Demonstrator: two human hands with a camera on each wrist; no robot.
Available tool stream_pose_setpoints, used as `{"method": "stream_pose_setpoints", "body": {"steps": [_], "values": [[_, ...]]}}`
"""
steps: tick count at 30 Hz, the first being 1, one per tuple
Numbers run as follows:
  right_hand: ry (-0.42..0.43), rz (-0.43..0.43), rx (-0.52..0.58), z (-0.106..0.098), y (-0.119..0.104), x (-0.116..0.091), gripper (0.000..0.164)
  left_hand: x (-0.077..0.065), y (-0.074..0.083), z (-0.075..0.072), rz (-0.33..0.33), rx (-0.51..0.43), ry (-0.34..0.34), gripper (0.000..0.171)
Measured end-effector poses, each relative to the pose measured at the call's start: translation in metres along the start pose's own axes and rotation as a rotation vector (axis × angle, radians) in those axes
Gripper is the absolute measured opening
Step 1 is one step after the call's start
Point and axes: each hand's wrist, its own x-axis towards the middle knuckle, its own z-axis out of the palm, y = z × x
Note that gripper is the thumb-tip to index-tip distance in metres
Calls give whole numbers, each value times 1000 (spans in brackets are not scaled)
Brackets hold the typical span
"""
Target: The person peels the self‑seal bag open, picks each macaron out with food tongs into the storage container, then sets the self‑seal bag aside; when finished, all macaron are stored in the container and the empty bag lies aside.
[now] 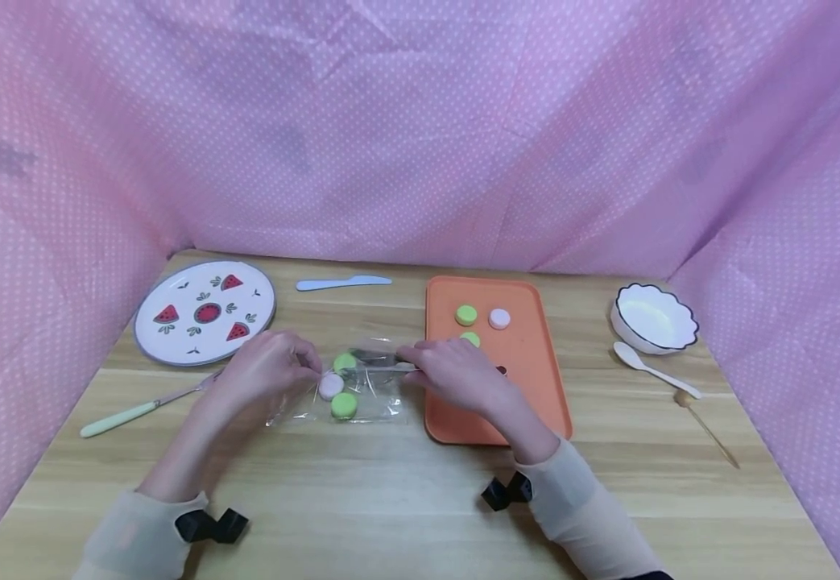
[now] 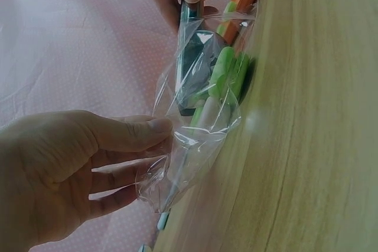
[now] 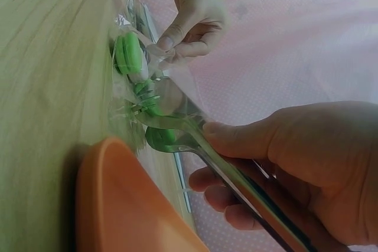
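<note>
A clear plastic bag lies on the table between the hands, with two green macarons and a pale lilac macaron in it. My left hand pinches the bag's left edge between thumb and fingers. From the right, my right hand grips metal tongs, their tips inside the bag beside the far green macaron. Whether the tips still clasp that macaron, I cannot tell. Under the right forearm is an orange tray holding green and lilac macarons and a dark brown piece, partly hidden by the hand.
A watermelon-patterned plate stands at the back left, near a mint-handled utensil. A blue knife lies at the back. On the right are a scalloped white bowl, a white spoon and a thin gold-coloured stirrer.
</note>
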Motion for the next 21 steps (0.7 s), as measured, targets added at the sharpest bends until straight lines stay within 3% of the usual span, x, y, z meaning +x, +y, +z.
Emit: {"method": "stream_pose_setpoints", "body": {"steps": [21], "values": [[-12,-13,21,-3,9,-5,11,1,-1,2,1,21,4,14]]}}
